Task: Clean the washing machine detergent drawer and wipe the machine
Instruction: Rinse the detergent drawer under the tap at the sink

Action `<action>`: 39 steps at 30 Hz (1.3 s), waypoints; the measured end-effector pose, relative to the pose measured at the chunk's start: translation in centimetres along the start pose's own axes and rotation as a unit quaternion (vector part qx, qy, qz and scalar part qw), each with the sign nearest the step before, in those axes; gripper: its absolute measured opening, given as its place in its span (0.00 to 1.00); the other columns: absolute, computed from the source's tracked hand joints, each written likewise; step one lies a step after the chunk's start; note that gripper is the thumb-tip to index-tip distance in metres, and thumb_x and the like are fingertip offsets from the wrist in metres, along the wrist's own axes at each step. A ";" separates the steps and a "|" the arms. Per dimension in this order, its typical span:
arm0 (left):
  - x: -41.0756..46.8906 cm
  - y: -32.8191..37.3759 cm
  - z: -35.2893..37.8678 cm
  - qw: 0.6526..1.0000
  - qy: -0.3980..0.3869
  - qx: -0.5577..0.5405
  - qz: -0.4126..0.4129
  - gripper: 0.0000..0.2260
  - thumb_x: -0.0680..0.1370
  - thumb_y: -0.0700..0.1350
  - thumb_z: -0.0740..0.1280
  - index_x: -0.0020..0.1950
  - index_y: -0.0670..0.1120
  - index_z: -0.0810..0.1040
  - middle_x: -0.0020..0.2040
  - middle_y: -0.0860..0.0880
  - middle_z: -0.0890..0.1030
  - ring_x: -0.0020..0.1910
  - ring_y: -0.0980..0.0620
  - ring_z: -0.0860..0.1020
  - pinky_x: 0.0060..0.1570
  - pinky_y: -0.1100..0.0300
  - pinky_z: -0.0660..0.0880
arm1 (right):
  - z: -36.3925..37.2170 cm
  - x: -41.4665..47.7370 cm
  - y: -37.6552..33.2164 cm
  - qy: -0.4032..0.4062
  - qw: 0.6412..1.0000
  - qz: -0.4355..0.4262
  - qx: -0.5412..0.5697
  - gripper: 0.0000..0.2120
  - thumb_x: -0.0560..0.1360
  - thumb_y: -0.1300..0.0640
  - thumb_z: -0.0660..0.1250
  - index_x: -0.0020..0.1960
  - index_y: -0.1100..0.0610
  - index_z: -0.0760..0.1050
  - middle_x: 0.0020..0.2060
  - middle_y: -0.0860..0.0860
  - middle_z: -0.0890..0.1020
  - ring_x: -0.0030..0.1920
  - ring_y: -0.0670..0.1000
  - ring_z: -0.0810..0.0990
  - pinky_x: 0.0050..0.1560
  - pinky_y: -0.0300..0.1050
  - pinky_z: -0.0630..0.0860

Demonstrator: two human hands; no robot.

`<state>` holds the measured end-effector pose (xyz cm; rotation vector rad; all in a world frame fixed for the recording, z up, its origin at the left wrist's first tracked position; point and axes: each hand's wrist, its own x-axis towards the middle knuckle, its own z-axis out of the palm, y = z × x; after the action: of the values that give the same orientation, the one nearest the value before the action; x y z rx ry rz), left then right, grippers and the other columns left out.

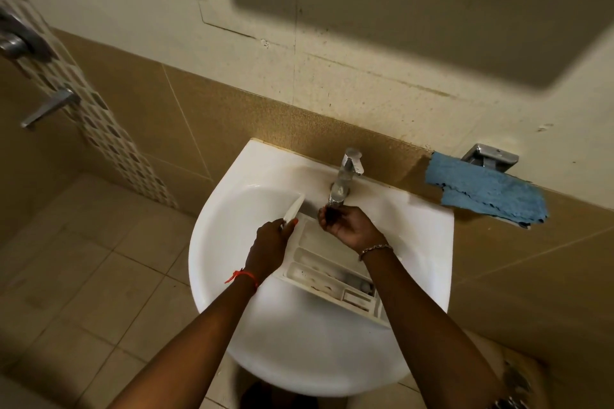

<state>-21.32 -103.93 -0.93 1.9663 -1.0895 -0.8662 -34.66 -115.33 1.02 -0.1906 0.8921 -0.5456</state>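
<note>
Two forearms come in from the bottom, one with a red thread [242, 277] round the left wrist and one with a beaded bracelet [375, 249] on the right. Both reach over a white sink [299, 342] fixed to the wall.

So the detergent drawer [319, 272] is lying in the sink basin, open side up and running diagonally. Its front panel is up by the left hand [272, 236], and its back end sits out over the sink's right rim. It's white plastic split into long compartments, and honestly pretty grimy, with dark specks and smudges along the dividers and in the small sections at the back. The left hand is gripping the front panel end, fingers wrapped round the edge.

The right hand [349, 226] is right under the spout of the chrome tap [349, 169]. Its fingers are curled up around a dark bit [332, 212], and I can't tell what that actually is.

Room-wise, there are tan tiles on the lower wall, scuffed cream paint above and beige tiles on the floor [99, 276]. A mosaic strip on the left has chrome fittings [50, 106]. A blue cloth [488, 196] is draped over the tile ledge just right of the sink, next to a chrome holder [491, 158].
</note>
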 end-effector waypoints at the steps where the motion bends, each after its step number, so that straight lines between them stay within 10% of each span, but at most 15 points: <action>1: 0.0 0.0 0.0 1.000 0.000 -0.001 -0.002 0.22 0.80 0.53 0.56 0.51 0.36 0.79 0.46 0.37 0.80 0.45 0.41 0.77 0.46 0.52 0.72 | -0.4 0.1 0.4 -0.008 1.000 0.009 -0.018 0.22 0.79 0.65 0.51 0.31 0.64 0.75 0.28 0.57 0.77 0.30 0.52 0.76 0.26 0.38 0.75; 7: 0.0 0.1 0.0 1.000 0.007 0.005 -0.006 0.22 0.80 0.53 0.57 0.49 0.35 0.78 0.44 0.37 0.80 0.41 0.42 0.76 0.43 0.52 0.71 | -0.1 -1.3 2.2 -0.057 0.965 0.049 -0.252 0.15 0.79 0.65 0.51 0.38 0.63 0.72 0.27 0.56 0.79 0.28 0.51 0.78 0.31 0.41 0.75; 12: -0.2 0.2 0.0 1.000 0.007 -0.007 -0.006 0.21 0.80 0.53 0.57 0.48 0.35 0.78 0.43 0.37 0.80 0.40 0.43 0.76 0.43 0.52 0.72 | 0.5 -2.4 4.6 -0.021 0.747 -0.082 -0.660 0.10 0.73 0.66 0.63 0.35 0.70 0.75 0.33 0.63 0.79 0.30 0.51 0.75 0.36 0.40 0.72; 22: -0.2 0.1 -0.1 1.000 0.018 -0.019 0.010 0.21 0.80 0.52 0.58 0.47 0.34 0.78 0.42 0.35 0.80 0.41 0.38 0.76 0.44 0.48 0.73 | -4.3 -5.0 6.7 0.011 0.599 -0.133 -0.789 0.16 0.78 0.61 0.57 0.62 0.63 0.74 0.56 0.61 0.77 0.53 0.58 0.78 0.45 0.39 0.70; 27: -0.2 0.1 -0.1 1.000 0.015 -0.023 0.007 0.21 0.80 0.52 0.58 0.48 0.34 0.79 0.43 0.36 0.80 0.39 0.43 0.75 0.40 0.56 0.71 | -6.3 -6.0 5.6 0.028 0.437 -0.089 -0.894 0.17 0.78 0.58 0.57 0.66 0.60 0.68 0.62 0.59 0.71 0.60 0.58 0.73 0.58 0.46 0.71; 31: -0.3 0.2 -0.1 1.000 0.018 -0.023 0.009 0.20 0.80 0.51 0.58 0.50 0.34 0.79 0.45 0.37 0.81 0.42 0.41 0.77 0.43 0.55 0.71 | -4.6 -6.4 4.8 0.086 0.416 -0.104 -0.899 0.15 0.78 0.59 0.57 0.62 0.63 0.69 0.60 0.58 0.73 0.58 0.58 0.75 0.53 0.45 0.72; 33: -0.2 0.2 0.0 1.000 0.020 -0.022 0.007 0.20 0.80 0.52 0.58 0.49 0.35 0.79 0.45 0.37 0.81 0.44 0.39 0.78 0.45 0.51 0.73 | -3.2 -6.0 3.6 0.130 0.471 -0.154 -0.859 0.13 0.76 0.61 0.59 0.57 0.67 0.73 0.54 0.60 0.77 0.54 0.59 0.78 0.51 0.45 0.73; 37: -0.2 0.1 0.0 0.999 0.027 -0.026 0.004 0.21 0.80 0.53 0.58 0.50 0.35 0.79 0.45 0.37 0.81 0.44 0.39 0.78 0.48 0.47 0.74 | -0.5 -4.5 0.5 0.134 0.845 -0.173 -0.488 0.07 0.74 0.67 0.62 0.43 0.70 0.77 0.34 0.61 0.79 0.34 0.58 0.78 0.36 0.43 0.78; 39: -0.2 0.2 0.0 0.999 0.029 -0.021 0.008 0.21 0.80 0.52 0.58 0.49 0.34 0.79 0.44 0.37 0.81 0.43 0.39 0.77 0.47 0.48 0.73 | 0.2 -3.5 -0.5 0.089 0.959 -0.108 -0.246 0.09 0.77 0.67 0.58 0.43 0.69 0.75 0.34 0.62 0.79 0.36 0.58 0.79 0.35 0.46 0.80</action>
<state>-21.51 -103.80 -0.75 1.9330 -1.0456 -0.8125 -36.43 -113.90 3.77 -0.7067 1.1833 -0.5403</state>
